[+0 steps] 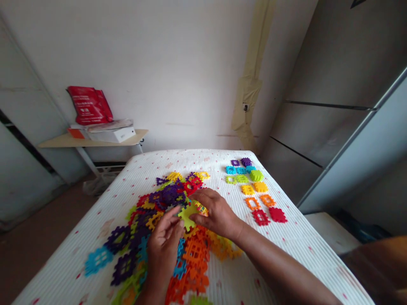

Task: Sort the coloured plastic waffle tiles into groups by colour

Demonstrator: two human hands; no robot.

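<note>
Both of my hands are over a heap of colourful plastic interlocking tiles (193,250) on the white, patterned tablecloth. Between them is a lime-green notched tile (187,215). My left hand (165,237) has its thumb and fingers closed on the tile's left edge. From the other side, my right hand (216,212) grips its right edge, thumb in front and fingers curled over the top. Purple tiles (168,195) lie just beyond the hands. Orange tiles (193,250) spread below them, and a blue window tile (98,260) lies at the heap's left edge.
Small groups of tiles sorted by colour stand along the table's right side, from purple (246,162) at the back to red (277,214) at the front. A side table (57,141) holds a red bag (87,106) and a white box (117,134). A grey cabinet (321,93) rises on the right.
</note>
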